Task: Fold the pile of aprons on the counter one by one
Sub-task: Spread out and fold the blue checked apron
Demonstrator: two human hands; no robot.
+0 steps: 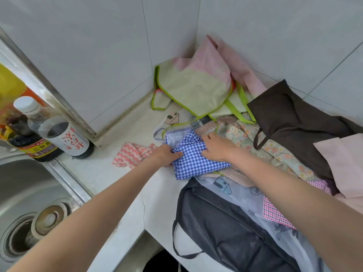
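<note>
Blue gingham apron at frame centre, on worktop edge beside unfolded pile. Left hand pinching left fold; right hand pressing, fingers curled on cloth. Likely light, limp, slips open; hold corners, hems.

Pink-and-white striped cloth lies crumpled on the worktop, just beside the left hand, on its outer side. Farther out the same way, two bottles stand together by the wall corner: clear bottle with white cap, white label, red characters, dark liquid inside; dark sauce bottle with a red-and-yellow label, touching it on the far side. Steel sink well below and left of the hand, drain strainer in its basin. Pale tiled wall beyond both hands.
</note>
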